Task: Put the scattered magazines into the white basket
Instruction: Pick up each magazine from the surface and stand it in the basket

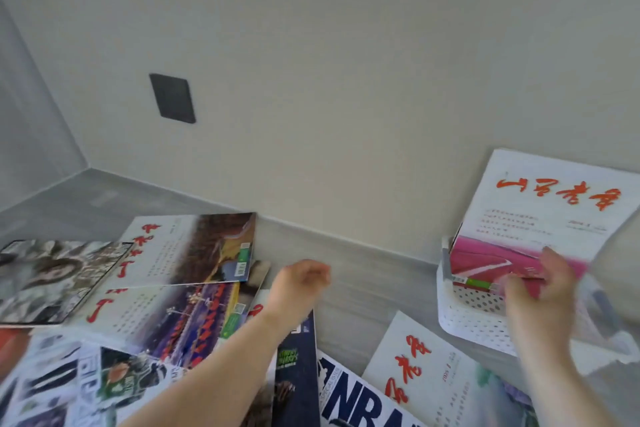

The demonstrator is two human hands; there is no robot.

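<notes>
A white perforated basket [474,315] sits at the right on the grey floor. A white and pink magazine with red script [540,211] stands tilted in it, leaning back toward the wall. My right hand [540,291] grips that magazine's lower edge over the basket. My left hand [299,282] hovers loosely curled above the floor, holding nothing, beside a spread of magazines [187,250] at the left. A dark-covered magazine [298,364] lies under my left forearm. An NBA magazine [360,402] and a white one with red script [426,378] lie at the bottom centre.
A pale wall runs behind everything, with a dark square plate [172,98] on it. Bare grey floor [363,284] lies between the magazine pile and the basket. A room corner is at the far left.
</notes>
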